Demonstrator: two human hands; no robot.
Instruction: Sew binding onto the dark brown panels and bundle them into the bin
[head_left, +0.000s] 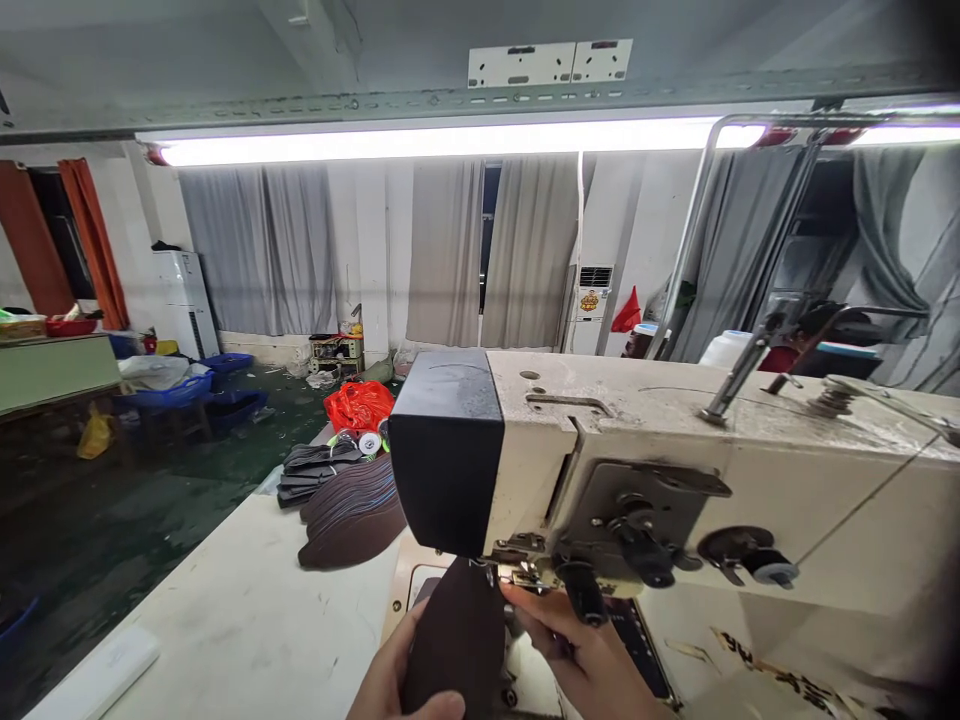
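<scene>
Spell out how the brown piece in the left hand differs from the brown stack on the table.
The held piece is single, while the stack has many overlapping layers. The held piece sits at the sewing machine in the left hand; the stack lies on the table, untouched. Both are dark brown with curved edges.

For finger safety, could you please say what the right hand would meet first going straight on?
The right hand would likely meet the dark piece first, though depth under the sewing machine is unclear.
</scene>
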